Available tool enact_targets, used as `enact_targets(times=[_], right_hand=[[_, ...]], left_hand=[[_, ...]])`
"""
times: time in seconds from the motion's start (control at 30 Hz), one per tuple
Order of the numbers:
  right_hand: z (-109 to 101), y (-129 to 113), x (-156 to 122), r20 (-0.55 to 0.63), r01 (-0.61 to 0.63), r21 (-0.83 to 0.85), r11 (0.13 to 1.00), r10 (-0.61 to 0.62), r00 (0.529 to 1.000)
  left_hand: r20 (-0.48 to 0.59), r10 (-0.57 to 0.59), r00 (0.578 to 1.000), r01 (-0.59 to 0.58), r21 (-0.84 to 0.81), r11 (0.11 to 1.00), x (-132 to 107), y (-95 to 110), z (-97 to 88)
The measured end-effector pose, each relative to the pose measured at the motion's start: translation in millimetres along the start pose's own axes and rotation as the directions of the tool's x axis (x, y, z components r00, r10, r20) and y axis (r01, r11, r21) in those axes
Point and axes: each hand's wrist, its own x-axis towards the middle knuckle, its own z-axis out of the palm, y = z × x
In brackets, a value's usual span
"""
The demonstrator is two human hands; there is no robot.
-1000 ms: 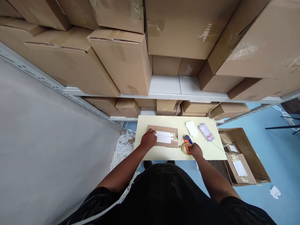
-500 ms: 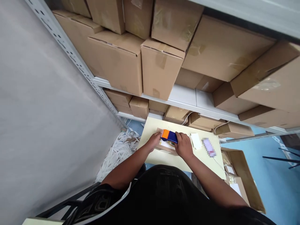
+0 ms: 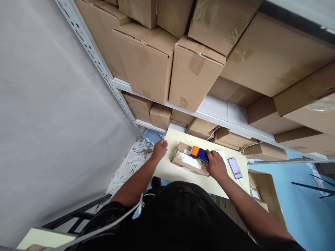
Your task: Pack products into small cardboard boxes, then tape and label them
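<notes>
A small cardboard box (image 3: 180,147) lies on the pale table (image 3: 167,170), a white label (image 3: 192,161) and shiny clear tape on its top. My right hand (image 3: 216,164) is wrapped round the end of a blue and orange tape dispenser (image 3: 201,154), which is held over the right part of the box. My left hand (image 3: 160,150) is closed beside the table's left edge, apart from the box. Whether its curled fingers hold anything is hidden.
A phone (image 3: 235,168) with a cable lies on the right of the table. Shelves (image 3: 214,106) full of cardboard boxes (image 3: 193,73) rise behind. White paper strips (image 3: 131,167) cover the floor at left, by the wall (image 3: 65,122). An open carton (image 3: 269,188) stands at right.
My left hand has moved left, off the box and out to the table's edge. The tape dispenser stays in my right hand over the box. The camera view has shifted somewhat.
</notes>
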Motion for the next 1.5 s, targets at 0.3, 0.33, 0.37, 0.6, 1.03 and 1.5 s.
enact_targets(times=[0.3, 0.33, 0.37, 0.6, 1.03, 1.5], right_hand=[[13.9, 2.2, -17.2, 0.050, 0.011, -0.023, 1.000, -0.010, 0.999], [16.0, 1.5, -18.0, 0.048, 0.010, -0.020, 1.000, -0.009, 0.999], [17.8, 1.3, -18.9, 0.043, 0.008, -0.016, 1.000, -0.007, 0.999], [25.4, 3.8, -25.0, 0.004, -0.028, 0.019, 0.999, 0.028, 1.000], [21.0, 10.0, -19.4, 0.074, -0.016, 0.063, 0.998, 0.011, 0.997], [35.9, 165.5, -143.3, 0.270, -0.082, -0.054, 0.995, 0.093, 0.958]], left_hand=[[0.133, -0.013, 0.991, -0.017, 0.222, 0.975, -10.9, -28.4, 36.6], [0.137, -0.033, 0.990, 0.001, 0.228, 0.974, -10.7, -28.4, 42.9], [0.137, -0.058, 0.989, 0.024, 0.235, 0.972, -9.8, -28.0, 46.9], [0.115, -0.005, 0.993, -0.015, 0.171, 0.985, -12.2, -5.7, 35.7], [0.288, 0.202, 0.936, -0.322, 0.466, 0.824, -42.6, 21.3, 61.9], [0.305, 0.293, 0.906, -0.417, 0.537, 0.733, -34.1, 14.1, 67.6]])
